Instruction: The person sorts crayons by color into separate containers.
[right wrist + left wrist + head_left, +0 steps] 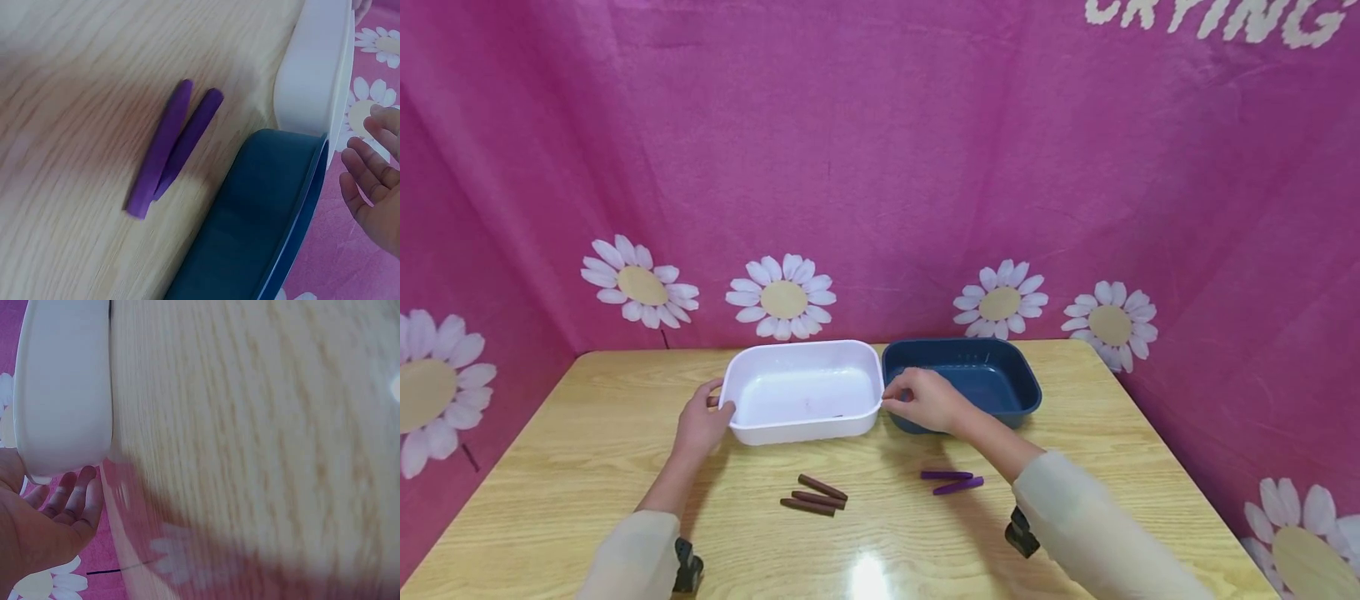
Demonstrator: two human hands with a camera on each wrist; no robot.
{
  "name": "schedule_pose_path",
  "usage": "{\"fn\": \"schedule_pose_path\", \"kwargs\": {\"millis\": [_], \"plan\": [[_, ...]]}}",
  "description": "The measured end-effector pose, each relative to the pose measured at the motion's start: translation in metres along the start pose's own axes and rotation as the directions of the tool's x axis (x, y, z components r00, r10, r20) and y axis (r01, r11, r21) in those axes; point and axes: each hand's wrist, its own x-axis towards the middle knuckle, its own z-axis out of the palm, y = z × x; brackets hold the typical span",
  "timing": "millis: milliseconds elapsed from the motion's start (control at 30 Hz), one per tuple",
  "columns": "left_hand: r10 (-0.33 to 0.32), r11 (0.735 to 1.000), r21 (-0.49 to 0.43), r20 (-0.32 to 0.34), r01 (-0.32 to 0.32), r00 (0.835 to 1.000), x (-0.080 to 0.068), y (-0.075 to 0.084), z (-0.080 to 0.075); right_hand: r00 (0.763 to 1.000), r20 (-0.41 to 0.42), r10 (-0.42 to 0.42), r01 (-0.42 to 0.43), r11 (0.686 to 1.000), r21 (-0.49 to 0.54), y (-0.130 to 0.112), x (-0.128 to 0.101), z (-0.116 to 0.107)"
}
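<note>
A white plastic tub (808, 432) stands toward the back of the table, side by side with a dark blue tub (1028, 400). My left hand (703, 423) grips the white tub's left end, thumb over the rim and fingers against the outside. Those fingers (76, 500) also show beneath the tub's end in the left wrist view. Over the blue tub's left part hovers my right hand (928, 400), its fingertips close to where the two rims meet. In the right wrist view, its fingers (369, 165) are loosely bent beyond the rims, with nothing visible between them.
Three brown sticks (823, 486) lie in front of the white tub. Two purple sticks (958, 485), crayon-like in shape, lie before the blue tub. A pink curtain (880, 167) with daisies hangs behind the wooden table (625, 400). Both wrists carry small black devices (1021, 533).
</note>
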Motion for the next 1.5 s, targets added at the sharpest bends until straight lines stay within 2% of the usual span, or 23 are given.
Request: {"fn": "schedule_pose_path", "kwargs": {"millis": [233, 433, 667, 900, 1033, 1133, 1500], "plan": [[-0.004, 1.0, -0.002, -0.001, 0.004, 1.0, 0.001, -0.001, -0.002, 0.999, 0.04, 0.005, -0.004, 1.0, -0.019, 0.005, -0.018, -0.004], [0.001, 1.0, -0.01, 0.001, -0.001, 1.0, 0.003, 0.0, -0.002, 0.999, 0.039, 0.001, 0.0, 1.0, -0.023, 0.012, -0.032, -0.007], [-0.002, 1.0, -0.011, -0.005, 0.002, 1.0, 0.003, -0.001, -0.001, 0.999, 0.043, -0.029, 0.029, 1.0, 0.009, 0.022, -0.05, 0.001], [0.001, 1.0, -0.007, 0.002, -0.001, 1.0, 0.003, -0.001, -0.001, 0.996, 0.065, -0.067, 0.069, 0.997, -0.03, 0.033, -0.065, 0.007], [0.002, 1.0, -0.01, 0.004, -0.002, 1.0, 0.003, -0.001, 0.0, 0.993, 0.109, -0.053, 0.057, 0.998, -0.038, 0.04, -0.072, 0.006], [0.002, 1.0, -0.013, 0.002, -0.002, 1.0, 0.004, -0.001, 0.0, 0.991, 0.134, -0.007, 0.012, 0.999, -0.038, 0.044, -0.076, 0.005], [0.0, 1.0, -0.011, 0.003, 0.0, 1.0, 0.002, 0.0, -0.001, 0.996, 0.087, 0.015, -0.01, 0.998, -0.066, 0.058, -0.09, 0.01]]}}
